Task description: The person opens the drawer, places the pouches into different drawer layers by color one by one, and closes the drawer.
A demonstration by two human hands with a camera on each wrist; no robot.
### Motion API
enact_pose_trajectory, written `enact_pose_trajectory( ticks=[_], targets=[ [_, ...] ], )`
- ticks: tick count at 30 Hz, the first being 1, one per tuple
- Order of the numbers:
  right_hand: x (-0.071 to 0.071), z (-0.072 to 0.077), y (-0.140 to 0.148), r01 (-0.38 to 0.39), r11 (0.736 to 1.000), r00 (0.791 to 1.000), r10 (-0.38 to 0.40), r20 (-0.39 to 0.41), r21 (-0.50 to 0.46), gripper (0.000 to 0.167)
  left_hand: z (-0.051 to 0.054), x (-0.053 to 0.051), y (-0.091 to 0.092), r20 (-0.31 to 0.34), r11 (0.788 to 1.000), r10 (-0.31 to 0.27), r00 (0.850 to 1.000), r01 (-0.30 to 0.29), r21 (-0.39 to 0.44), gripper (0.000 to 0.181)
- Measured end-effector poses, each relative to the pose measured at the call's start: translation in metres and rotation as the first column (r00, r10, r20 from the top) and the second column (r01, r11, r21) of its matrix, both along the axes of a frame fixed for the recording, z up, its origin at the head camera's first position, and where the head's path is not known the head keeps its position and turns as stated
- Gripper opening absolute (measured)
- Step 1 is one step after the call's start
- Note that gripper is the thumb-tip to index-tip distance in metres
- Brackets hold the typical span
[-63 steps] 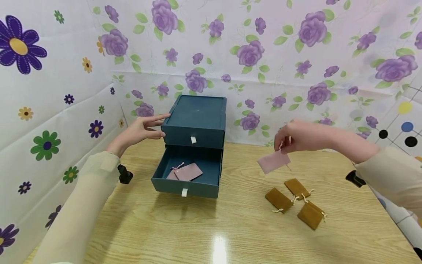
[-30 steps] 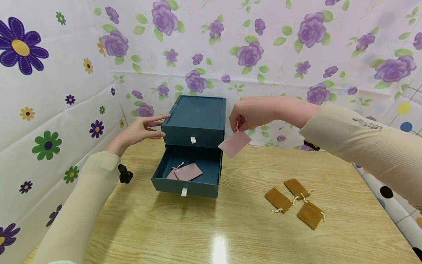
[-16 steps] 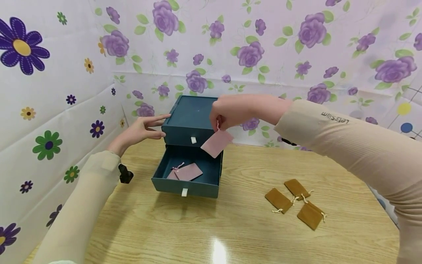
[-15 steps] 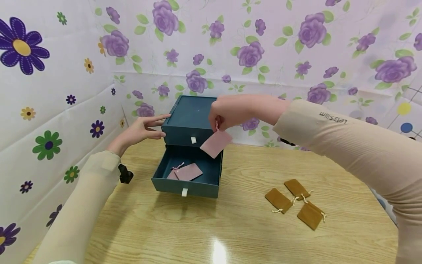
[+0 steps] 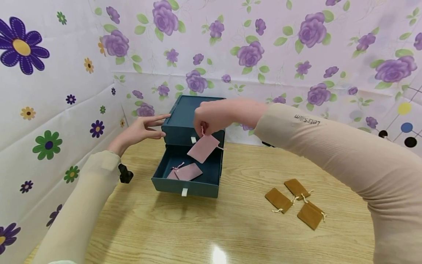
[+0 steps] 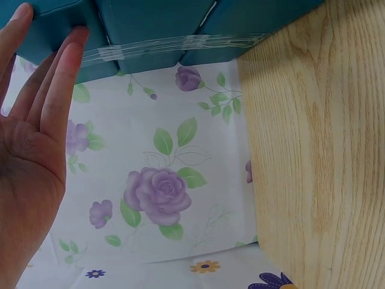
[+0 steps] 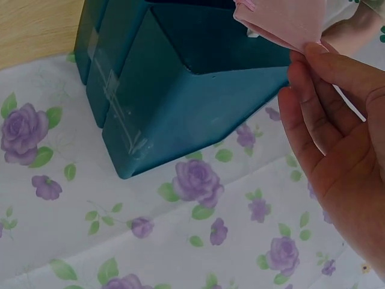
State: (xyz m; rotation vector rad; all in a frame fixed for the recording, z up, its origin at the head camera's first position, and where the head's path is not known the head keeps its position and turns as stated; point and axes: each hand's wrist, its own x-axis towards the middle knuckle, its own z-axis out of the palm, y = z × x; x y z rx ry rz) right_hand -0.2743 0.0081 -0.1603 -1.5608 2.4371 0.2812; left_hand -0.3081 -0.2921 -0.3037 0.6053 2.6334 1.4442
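A dark teal drawer unit (image 5: 194, 110) stands on the table with a lower drawer (image 5: 206, 189) pulled out. Two pink drawstring pouches (image 5: 188, 172) lie overlapping inside that drawer. Over it, my right hand (image 5: 214, 115) pinches a third pink pouch (image 5: 203, 148) near its cord, and the pouch hangs tilted above the drawer, apart from those below. In the right wrist view the thumb and fingertips (image 7: 310, 51) pinch the pouch's edge. My left hand (image 5: 136, 132) rests its straight fingers against the unit's left side, near the top; the left wrist view shows those fingers touching the teal casing (image 6: 66, 18).
Several brown drawstring pouches lie on the right of the wooden table (image 5: 250, 220); one brown pouch (image 5: 278, 200) is closest to the unit. Clear tape (image 6: 180, 45) runs along the unit's side. Flowered cloth (image 5: 280, 55) covers the walls behind and to the left.
My right hand has carried the pink pouch leftward from above the brown pouches to over the pulled-out drawer, lately also lowering it a little. The left hand has stayed on the unit.
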Motion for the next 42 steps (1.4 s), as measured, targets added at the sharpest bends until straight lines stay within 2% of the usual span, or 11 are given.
enact_pose_trajectory(
  ticks=[9,18,30,42],
  targets=[
    [0.002,-0.008,-0.022,-0.006,0.998,1.0,0.007,-0.024,0.064,0.016,0.0,0.001,-0.001,-0.008,1.0,-0.002,1.0,0.002,0.003,0.065],
    [0.006,-0.023,-0.048,-0.061,0.989,0.997,0.067,-0.042,0.133,0.018,-0.001,0.003,-0.002,-0.012,1.0,-0.004,1.0,0.004,0.004,0.065],
    [0.001,-0.042,-0.059,-0.041,0.987,0.999,0.044,-0.015,0.157,0.019,-0.001,0.002,-0.001,-0.015,1.0,-0.015,1.0,0.015,0.004,0.064],
    [-0.002,-0.054,-0.061,-0.018,0.989,1.0,0.014,0.026,0.147,0.021,-0.001,0.001,-0.001,-0.006,1.0,-0.02,1.0,0.02,0.006,0.064]
  ],
)
